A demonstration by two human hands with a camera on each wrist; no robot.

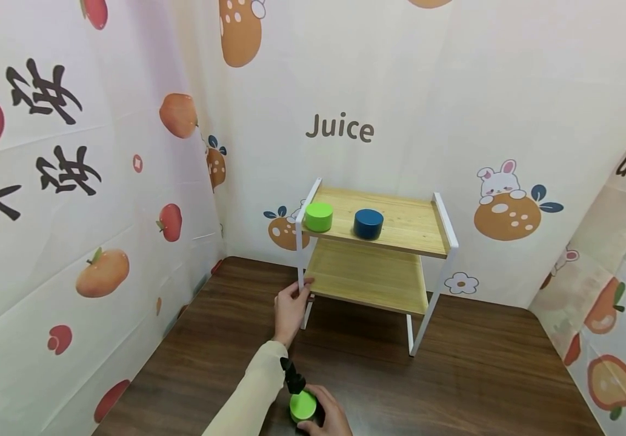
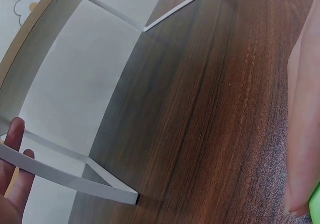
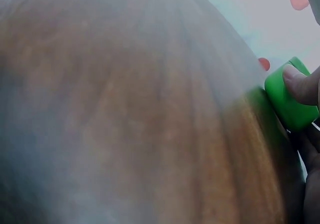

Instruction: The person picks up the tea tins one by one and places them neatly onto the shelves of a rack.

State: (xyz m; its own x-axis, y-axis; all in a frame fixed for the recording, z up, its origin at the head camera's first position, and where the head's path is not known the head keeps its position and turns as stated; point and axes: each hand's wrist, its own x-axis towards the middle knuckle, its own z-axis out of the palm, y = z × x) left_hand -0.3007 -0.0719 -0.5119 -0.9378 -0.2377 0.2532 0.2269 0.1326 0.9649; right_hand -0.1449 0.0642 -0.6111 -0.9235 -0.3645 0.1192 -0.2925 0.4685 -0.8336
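Note:
A two-tier shelf rack [image 1: 378, 284] with wooden boards and white metal legs stands on the brown table. At its front left leg [image 2: 75, 181], my left hand [image 1: 289, 312] grips the white bar around lower-board height, with fingertips [image 2: 16, 131] showing past the bar in the left wrist view. Close to the table's near side, my right hand [image 1: 328, 413] holds a light-green cylinder [image 1: 303, 406] between thumb and fingers. That green cylinder [image 3: 284, 106] shows at the right wrist view's edge, the thumb across it. Another green cylinder [image 1: 319, 217] and a dark blue cylinder [image 1: 368, 224] sit on the top board.
The lower board [image 1: 367, 272] lies beneath the top one. Fruit-printed curtains [image 1: 416, 121] enclose the table [image 1: 482, 375] at the back and both sides. A black strap [image 1: 293, 376] appears near the left sleeve [image 1: 249, 387], just above the held green cylinder.

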